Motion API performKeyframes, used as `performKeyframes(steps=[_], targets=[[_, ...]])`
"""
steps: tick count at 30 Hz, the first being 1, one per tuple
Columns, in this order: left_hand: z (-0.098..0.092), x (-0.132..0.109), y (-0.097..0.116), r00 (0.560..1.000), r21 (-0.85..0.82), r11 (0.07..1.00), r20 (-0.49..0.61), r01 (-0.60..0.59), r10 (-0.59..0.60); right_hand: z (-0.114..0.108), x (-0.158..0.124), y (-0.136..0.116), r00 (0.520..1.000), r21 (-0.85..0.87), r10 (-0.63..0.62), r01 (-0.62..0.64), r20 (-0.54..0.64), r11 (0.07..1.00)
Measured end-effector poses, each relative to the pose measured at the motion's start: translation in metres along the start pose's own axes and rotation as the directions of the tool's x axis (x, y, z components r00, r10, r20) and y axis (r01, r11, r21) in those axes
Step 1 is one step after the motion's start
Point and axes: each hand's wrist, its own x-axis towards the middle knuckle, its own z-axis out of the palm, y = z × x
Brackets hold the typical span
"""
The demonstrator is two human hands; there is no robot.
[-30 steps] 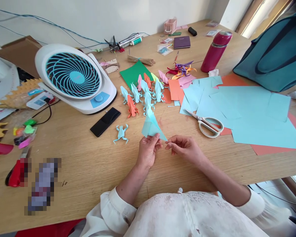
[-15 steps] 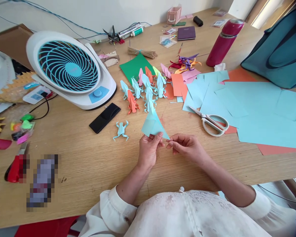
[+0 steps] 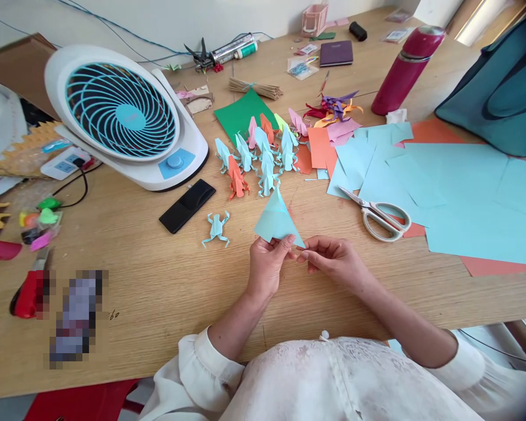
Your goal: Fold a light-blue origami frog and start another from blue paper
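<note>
A light blue folded paper (image 3: 273, 217), roughly triangular with its point away from me, is held above the table. My left hand (image 3: 266, 263) grips its near edge, thumb on top. At its right corner, my right hand (image 3: 328, 257) pinches the paper between thumb and fingers. Just beyond the paper's tip stand several folded paper figures, light blue (image 3: 267, 175), orange (image 3: 236, 177) and pink. A single light blue paper frog (image 3: 216, 228) lies to the left of the held paper.
White-handled scissors (image 3: 379, 219) lie at the right by light blue sheets (image 3: 477, 199). A black phone (image 3: 187, 206) and a fan (image 3: 127, 117) are at the left. Farther back are a green sheet (image 3: 232, 117), a magenta bottle (image 3: 405, 73) and a teal bag (image 3: 495, 93).
The view has shifted slightly, so the objects sit a little differently in the frame. Both hands keep hold of the light blue paper, with hardly any change in their pose.
</note>
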Motion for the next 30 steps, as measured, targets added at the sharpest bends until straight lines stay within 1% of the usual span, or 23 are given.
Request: performKeyframes(steps=[6,19,26,30], targets=[[-0.0003,-0.0007,-0.001,0.999,0.041,0.998,0.004,-0.039,0.039,0.0003,0.0003,0.001,1.0,0.012,-0.006,0.006,0.0,1.0],[-0.0002,-0.001,-0.0014,0.997,0.062,0.996,0.027,-0.068,0.066,-0.0004,-0.0002,0.0003,1.0,-0.001,-0.006,0.006,-0.003,1.0],[-0.0005,-0.0025,-0.0029,0.997,0.114,0.99,0.017,-0.078,0.076,0.0015,-0.0014,-0.0063,1.0,0.017,-0.023,0.023,0.012,1.0],[-0.0027,-0.0028,-0.0042,0.992,0.193,0.975,0.082,-0.11,0.096,0.0009,-0.0009,-0.0073,0.999,0.022,-0.034,0.034,0.017,0.999]])
